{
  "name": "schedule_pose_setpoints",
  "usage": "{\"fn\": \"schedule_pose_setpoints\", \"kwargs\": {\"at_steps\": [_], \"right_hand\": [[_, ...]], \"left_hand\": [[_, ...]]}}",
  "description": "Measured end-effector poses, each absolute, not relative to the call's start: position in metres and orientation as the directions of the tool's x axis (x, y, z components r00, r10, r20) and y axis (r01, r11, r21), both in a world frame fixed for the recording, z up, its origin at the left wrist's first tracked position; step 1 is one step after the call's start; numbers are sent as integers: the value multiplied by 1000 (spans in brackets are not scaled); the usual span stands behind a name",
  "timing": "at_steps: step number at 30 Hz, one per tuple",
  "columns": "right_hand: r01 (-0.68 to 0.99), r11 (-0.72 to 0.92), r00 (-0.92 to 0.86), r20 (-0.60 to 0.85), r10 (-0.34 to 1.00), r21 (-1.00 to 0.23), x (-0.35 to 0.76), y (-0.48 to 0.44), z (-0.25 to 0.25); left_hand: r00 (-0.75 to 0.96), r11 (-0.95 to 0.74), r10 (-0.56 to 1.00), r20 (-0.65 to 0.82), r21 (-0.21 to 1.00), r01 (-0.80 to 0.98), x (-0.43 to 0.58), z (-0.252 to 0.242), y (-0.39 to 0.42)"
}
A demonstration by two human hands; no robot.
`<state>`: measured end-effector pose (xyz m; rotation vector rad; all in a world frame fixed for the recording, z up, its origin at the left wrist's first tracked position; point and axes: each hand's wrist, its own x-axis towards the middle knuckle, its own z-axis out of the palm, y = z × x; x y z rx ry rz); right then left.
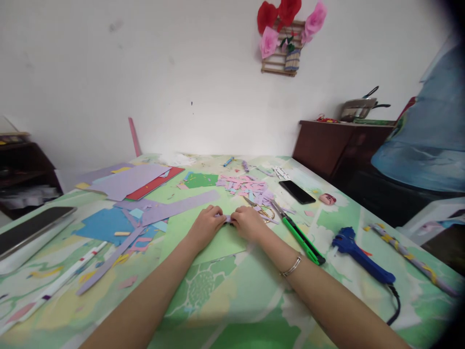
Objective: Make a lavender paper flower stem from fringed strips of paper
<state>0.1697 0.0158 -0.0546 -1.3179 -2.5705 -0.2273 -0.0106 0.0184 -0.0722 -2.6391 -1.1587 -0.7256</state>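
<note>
My left hand and my right hand meet over a light green paper sheet. Between their closed fingertips is a small purple paper piece, mostly covered by the fingers. Just behind my right hand lie gold-handled scissors. A green utility knife rests to the right of that hand. Beyond both hands is a pile of pink and purple paper scraps. Long purple paper strips stretch over the sheet on the left.
A blue glue gun with a cord and a wrapped stick lie at right. A black phone is at back right. Blue paper, a white ruler-like strip and a dark tablet occupy the left.
</note>
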Motion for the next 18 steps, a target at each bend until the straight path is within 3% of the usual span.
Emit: {"fn": "schedule_pose_setpoints", "kwargs": {"at_steps": [6, 12, 18], "right_hand": [[838, 537, -541, 269, 797, 93, 167, 13, -54], [869, 483, -493, 238, 837, 103, 169, 14, -51], [878, 469, -478, 234, 846, 97, 168, 15, -51]], "left_hand": [[545, -674, 680, 491, 126, 727, -17, -77, 21], [405, -590, 757, 512, 270, 761, -20, -70, 19], [478, -620, 720, 504, 157, 769, -22, -72, 24]]}}
